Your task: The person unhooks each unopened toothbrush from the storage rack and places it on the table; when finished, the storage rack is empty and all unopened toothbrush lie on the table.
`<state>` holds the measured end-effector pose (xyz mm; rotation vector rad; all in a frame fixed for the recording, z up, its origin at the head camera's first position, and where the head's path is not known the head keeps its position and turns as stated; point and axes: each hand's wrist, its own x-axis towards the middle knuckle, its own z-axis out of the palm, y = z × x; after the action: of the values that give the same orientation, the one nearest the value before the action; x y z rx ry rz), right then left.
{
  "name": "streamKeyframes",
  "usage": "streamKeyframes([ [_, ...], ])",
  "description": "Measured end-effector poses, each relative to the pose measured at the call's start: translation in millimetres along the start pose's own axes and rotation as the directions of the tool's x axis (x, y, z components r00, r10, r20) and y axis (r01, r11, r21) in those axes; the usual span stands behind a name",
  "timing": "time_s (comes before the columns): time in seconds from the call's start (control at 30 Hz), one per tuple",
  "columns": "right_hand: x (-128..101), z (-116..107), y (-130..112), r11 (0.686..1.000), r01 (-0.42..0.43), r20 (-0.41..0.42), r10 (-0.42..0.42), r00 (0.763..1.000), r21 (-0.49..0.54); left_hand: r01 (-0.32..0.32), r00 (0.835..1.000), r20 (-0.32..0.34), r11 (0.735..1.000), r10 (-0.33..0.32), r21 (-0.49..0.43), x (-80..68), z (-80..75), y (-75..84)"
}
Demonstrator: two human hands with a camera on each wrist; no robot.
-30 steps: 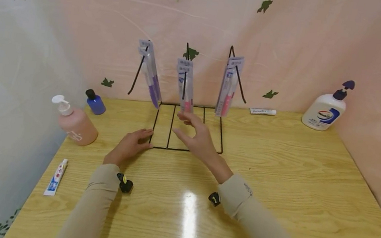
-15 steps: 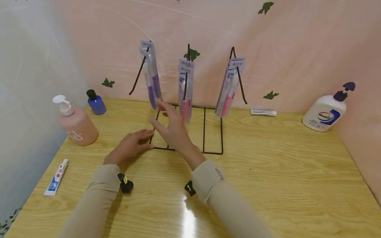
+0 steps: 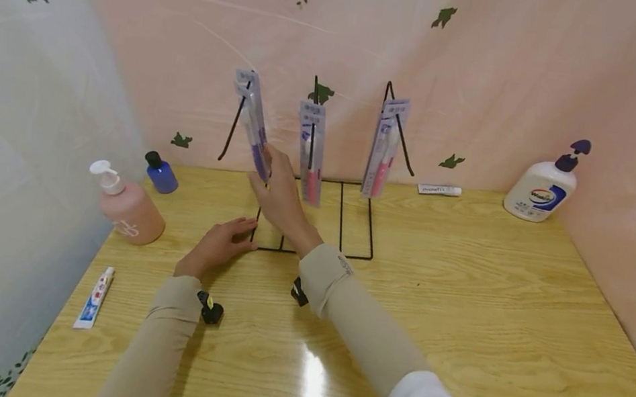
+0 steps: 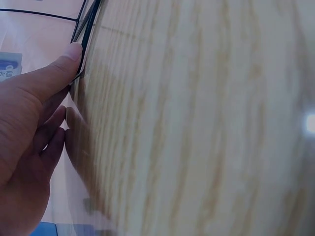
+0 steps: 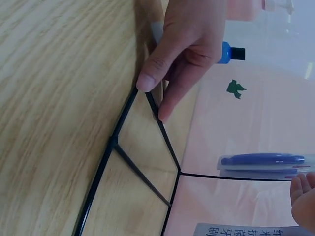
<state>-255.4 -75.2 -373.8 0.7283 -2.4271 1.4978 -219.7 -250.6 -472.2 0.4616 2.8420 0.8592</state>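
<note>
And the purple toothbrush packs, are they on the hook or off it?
On. The purple toothbrush packs hang on the black rack, whose left hook passes through their tops; the right hand is at their lower part.

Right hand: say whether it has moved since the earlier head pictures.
Yes, the right hand moved left along the rack, from the middle toothbrushes to the purple toothbrushes.

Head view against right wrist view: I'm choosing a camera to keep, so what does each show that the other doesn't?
Head view only: the white bottle with a dark pump, the small white tube at the back.
Right wrist view only: a row of large, dark package lettering.
Both: black wire rack, blue bottle, purple toothbrushes, left hand, right hand.
</note>
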Motion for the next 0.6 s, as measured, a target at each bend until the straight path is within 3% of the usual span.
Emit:
streamKeyframes([
  [0.6,32,11,-4,0.999,-0.015,-0.023,0.014,1.0,-0.028,-0.02,1.0,-0.005,1.0,0.019,-0.014,-2.0,0.7,-1.9],
])
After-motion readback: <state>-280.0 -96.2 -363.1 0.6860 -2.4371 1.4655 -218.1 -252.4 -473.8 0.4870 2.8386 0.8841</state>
